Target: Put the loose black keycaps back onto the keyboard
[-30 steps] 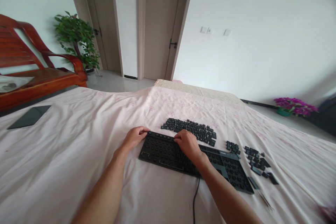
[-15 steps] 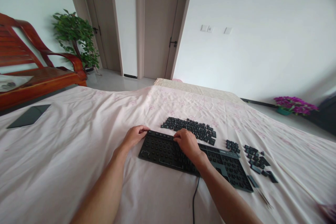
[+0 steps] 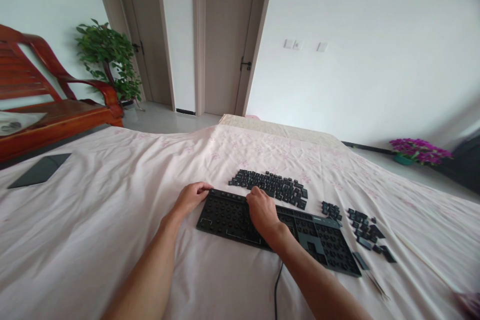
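Note:
A black keyboard (image 3: pixel 221 214), mostly stripped of its keycaps, lies slanted on the pink floral sheet. A few caps sit along the left part of its top row. My left hand (image 3: pixel 192 196) pinches the keyboard's far left corner. Over the top row, left of the keyboard's middle, my right hand (image 3: pixel 262 211) is closed with fingertips pointing down; whatever it holds is hidden. Just beyond the keyboard lie loose keycaps (image 3: pixel 279 187) in rows. Smaller groups of keycaps rest to the right, one cluster (image 3: pixel 330 210) nearer and another cluster (image 3: pixel 365 227) farther out.
A thin metal wire tool (image 3: pixel 377 284) with a dark handle lies by the keyboard's right end. The keyboard's cable (image 3: pixel 276 287) runs toward me. A dark flat tablet-like slab (image 3: pixel 40 171) rests at the far left. Beyond the bed stand a wooden chair (image 3: pixel 56 105) and a plant.
My right hand has shifted slightly left along the top row, its fingers still curled down. My left hand stays at the corner. The view has tilted slightly.

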Demonstrator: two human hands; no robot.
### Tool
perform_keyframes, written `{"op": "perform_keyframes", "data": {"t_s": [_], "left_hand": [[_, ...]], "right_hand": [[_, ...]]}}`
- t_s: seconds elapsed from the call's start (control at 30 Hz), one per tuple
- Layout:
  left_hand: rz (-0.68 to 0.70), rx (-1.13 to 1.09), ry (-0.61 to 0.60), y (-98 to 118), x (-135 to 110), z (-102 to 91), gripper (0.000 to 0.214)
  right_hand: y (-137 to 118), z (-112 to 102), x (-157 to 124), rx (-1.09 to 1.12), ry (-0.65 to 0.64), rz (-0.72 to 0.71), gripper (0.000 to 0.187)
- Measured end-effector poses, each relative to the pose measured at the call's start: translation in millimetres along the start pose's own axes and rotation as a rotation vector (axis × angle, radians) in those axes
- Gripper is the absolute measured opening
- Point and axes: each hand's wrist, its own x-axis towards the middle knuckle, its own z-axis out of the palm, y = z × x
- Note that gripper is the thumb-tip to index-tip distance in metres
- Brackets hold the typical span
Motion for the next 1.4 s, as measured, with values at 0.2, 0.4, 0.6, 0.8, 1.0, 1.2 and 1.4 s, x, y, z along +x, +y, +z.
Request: {"op": "perform_keyframes", "data": {"t_s": [0.2,0.4,0.6,0.8,1.0,1.2,1.4], "left_hand": [[0.023,-0.003,-0.007,-1.7,0.4,-0.1,0.032],[0.035,-0.002,-0.012,0.2,-0.2,0.6,0.031],[0.028,0.000,-0.032,0.6,0.4,0.5,0.032],[0.010,-0.002,-0.031,1.8,0.9,0.0,0.034],[-0.013,-0.029,-0.036,-0.5,2.4,0.8,0.035],[-0.011,-0.008,-0.026,-3.9,3.2,1.3,0.034],[-0.008,-0.011,-0.018,-2.9,1.7,0.4,0.034]], "right_hand": [[-16.3,5.7,-14.4,-0.084,-0.018,-0.048,0.033],[11.6,2.7,-12.9,0.129,0.009,-0.094,0.031],[87.5,-0.2,42.0,0.320,0.142,0.208,0.032],[131.2,7.1,96.7,0.151,0.059,0.368,0.027],[134.1,19.1,121.3,0.050,-0.007,0.316,0.019],[128.1,25.1,129.8,-0.010,-0.051,0.261,0.017],[117.2,13.4,123.7,-0.016,-0.015,0.222,0.018]]}}
